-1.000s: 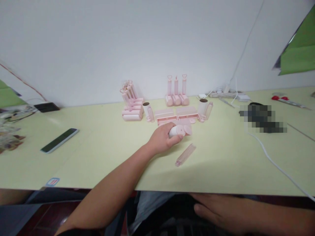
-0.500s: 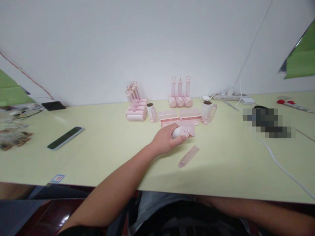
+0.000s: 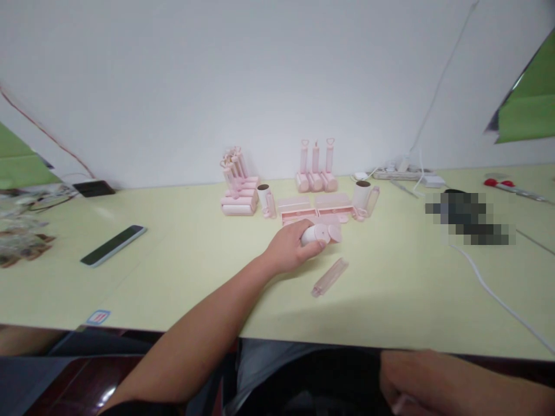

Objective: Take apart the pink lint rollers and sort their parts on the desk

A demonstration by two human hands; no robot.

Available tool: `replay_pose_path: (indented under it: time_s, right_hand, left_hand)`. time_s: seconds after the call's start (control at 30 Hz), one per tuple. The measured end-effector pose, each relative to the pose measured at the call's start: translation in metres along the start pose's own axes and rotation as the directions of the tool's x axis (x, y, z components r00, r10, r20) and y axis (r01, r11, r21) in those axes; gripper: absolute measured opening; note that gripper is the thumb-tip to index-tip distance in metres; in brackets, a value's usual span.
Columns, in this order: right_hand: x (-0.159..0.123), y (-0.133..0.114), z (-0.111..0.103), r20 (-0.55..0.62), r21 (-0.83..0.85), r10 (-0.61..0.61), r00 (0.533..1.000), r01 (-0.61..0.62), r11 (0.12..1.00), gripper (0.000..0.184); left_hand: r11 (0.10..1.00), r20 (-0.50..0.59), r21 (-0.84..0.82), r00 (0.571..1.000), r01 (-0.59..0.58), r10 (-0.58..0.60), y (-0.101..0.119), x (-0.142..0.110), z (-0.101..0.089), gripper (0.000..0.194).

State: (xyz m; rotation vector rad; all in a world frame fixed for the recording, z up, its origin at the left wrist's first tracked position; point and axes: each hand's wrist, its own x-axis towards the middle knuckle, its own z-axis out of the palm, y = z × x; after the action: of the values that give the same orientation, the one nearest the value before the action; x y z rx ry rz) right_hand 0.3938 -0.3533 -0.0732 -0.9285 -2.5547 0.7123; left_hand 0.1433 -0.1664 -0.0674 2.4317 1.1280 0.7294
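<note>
My left hand reaches over the table, its fingers wrapped round a white lint roller with a pink round end. A pink flap stands out from the roller's right side. Just below lies a loose translucent pink handle. Behind the held roller are two pink open cases with clear lids. My right hand is low at the bottom edge, beneath the table front, and its fingers are mostly hidden.
Lint rollers with upright handles stand at the back left and back centre. White paper rolls flank the cases. A phone lies left; a power strip, a white cable and a blurred dark object are right.
My right arm has drawn inward and its hand has come into view at the bottom. The left hand keeps its grip on the lint roller, nearly unmoved. The view has shifted slightly.
</note>
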Motion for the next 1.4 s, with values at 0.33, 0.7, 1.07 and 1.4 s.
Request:
replay_pose_path:
  time_s: [0.33,0.7,1.07,1.4]
  right_hand:
    - [0.121,0.076,0.010,-0.071,-0.205,-0.292,0.954,0.273,0.940,0.018]
    - [0.107,0.115,-0.011,-0.251,-0.252,-0.042,0.967,-0.023,0.968,0.021]
    - [0.107,0.155,-0.032,-0.354,-0.345,0.165,0.920,-0.293,0.892,0.015]
    - [0.109,0.166,-0.031,-0.366,-0.376,0.159,0.917,-0.302,0.876,0.010]
  left_hand:
    - [0.999,-0.083,-0.014,0.996,0.041,-0.042,-0.006,-0.001,-0.008,0.041]
    - [0.986,-0.137,-0.162,0.989,0.037,-0.059,-0.001,-0.001,-0.012,0.048]
    - [0.985,-0.137,-0.168,0.989,0.029,-0.053,-0.002,-0.002,-0.010,0.043]
    - [0.988,-0.104,-0.156,0.995,-0.003,-0.013,-0.004,-0.002,-0.005,0.047]
